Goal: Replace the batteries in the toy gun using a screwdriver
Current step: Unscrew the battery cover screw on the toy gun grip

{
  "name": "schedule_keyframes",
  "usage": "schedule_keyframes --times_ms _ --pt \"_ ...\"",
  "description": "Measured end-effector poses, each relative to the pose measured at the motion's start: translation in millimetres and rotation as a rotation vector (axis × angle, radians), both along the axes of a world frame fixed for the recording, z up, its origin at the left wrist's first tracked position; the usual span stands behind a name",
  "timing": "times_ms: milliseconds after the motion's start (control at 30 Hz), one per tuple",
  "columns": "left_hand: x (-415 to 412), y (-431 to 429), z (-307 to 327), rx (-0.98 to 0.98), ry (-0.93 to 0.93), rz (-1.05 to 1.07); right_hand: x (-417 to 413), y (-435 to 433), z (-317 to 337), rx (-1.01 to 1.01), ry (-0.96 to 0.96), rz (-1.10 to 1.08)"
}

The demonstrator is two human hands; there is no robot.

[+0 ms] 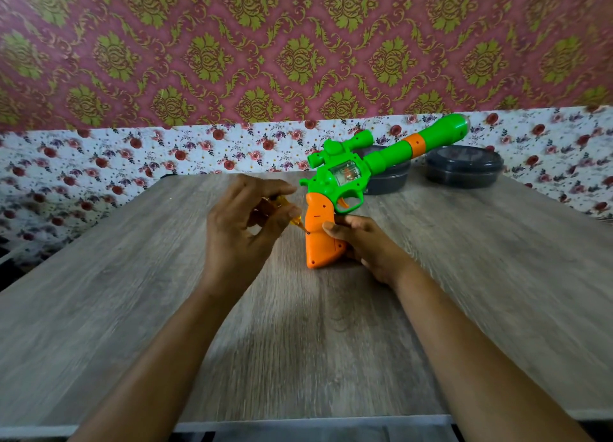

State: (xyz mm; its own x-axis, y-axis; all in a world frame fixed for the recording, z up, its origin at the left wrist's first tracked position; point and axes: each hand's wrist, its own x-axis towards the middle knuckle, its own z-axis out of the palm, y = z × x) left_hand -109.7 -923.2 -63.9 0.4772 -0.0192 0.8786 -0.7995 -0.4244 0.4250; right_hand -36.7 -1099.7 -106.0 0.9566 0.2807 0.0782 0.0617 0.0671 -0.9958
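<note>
Right now, a screwdriver meets the gun's orange handle.

On the left, the left hand (242,222) has its grip pinched shut around a small amber screwdriver (292,219), tip touching a screw in the handle's side. Just to its right, the gun (335,189) stands butt-down on the wooden desk (132,309), green barrel angled up and away to the right. The right hand (368,242) clamps the handle from behind. Farther right, two dark round containers (464,168) sit at the desk's far edge.

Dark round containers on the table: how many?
2. One container sits behind the toy gun, partly hidden by it; the other container is to its right near the wall.
</note>
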Motion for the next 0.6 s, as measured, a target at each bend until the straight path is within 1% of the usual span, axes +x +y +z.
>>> schedule_keyframes --times_ms 167,267,367,600 --pt "-0.6 1.4 -0.3 0.001 0.062 -0.115 -1.1 -0.9 0.1 0.014 -0.006 0.025" --pt "0.8 2.1 -1.7 0.008 0.078 -0.148 -1.4 -0.6 0.6 0.011 -0.005 0.025" --pt "0.4 0.2 -1.1 -0.006 0.084 -0.13 -0.8 -0.4 1.2 0.01 -0.004 0.018" --pt "1.2 1.3 -1.5 -0.122 0.097 -0.052 -2.4 -0.4 0.1 0.027 -0.02 0.024"
